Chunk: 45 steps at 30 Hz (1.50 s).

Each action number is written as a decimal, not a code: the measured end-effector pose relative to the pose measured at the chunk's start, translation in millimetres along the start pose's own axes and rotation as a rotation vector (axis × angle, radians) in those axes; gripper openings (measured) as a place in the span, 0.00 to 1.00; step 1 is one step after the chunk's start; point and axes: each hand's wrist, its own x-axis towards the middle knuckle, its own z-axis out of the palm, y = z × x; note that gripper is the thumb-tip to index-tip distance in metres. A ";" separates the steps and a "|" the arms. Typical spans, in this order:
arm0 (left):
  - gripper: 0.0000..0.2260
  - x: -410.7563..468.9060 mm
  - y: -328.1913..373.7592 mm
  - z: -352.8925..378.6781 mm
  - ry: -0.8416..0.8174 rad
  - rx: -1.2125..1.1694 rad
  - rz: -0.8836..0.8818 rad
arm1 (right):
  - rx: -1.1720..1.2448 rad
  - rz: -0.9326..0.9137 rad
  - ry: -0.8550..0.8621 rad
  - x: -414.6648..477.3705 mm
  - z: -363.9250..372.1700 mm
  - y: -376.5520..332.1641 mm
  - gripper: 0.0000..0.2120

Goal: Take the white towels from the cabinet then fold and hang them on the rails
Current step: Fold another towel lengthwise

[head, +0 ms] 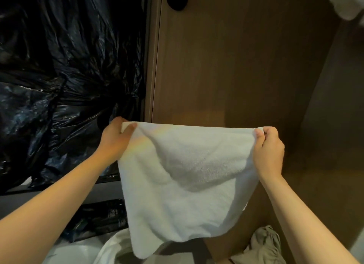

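Holding: both hands grip the top edge of the towel (183,175), one at each upper corner.
Left hand (116,137): fingers (130,127) curled round the left corner, thumb on the near face and the rest behind the cloth.
Right hand (269,149): fingers (259,132) pinching the right corner, knuckles bent.
Towel: white, up in the air between the hands. Its top edge is pulled nearly level and the body sags in soft folds down to a low corner at lower left.
Behind: a brown wood panel (236,66).
Left: crinkled, shiny black plastic (59,66).
Top right: a white roll (342,3), cut off by the frame edge.
Below: beige cloth (264,246) at lower right and white fabric (110,250) beneath the towel's low corner.
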 end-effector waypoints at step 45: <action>0.09 -122.4 -101.5 78.0 -0.190 0.142 -0.263 | -0.141 0.400 -0.401 -145.7 4.4 102.6 0.09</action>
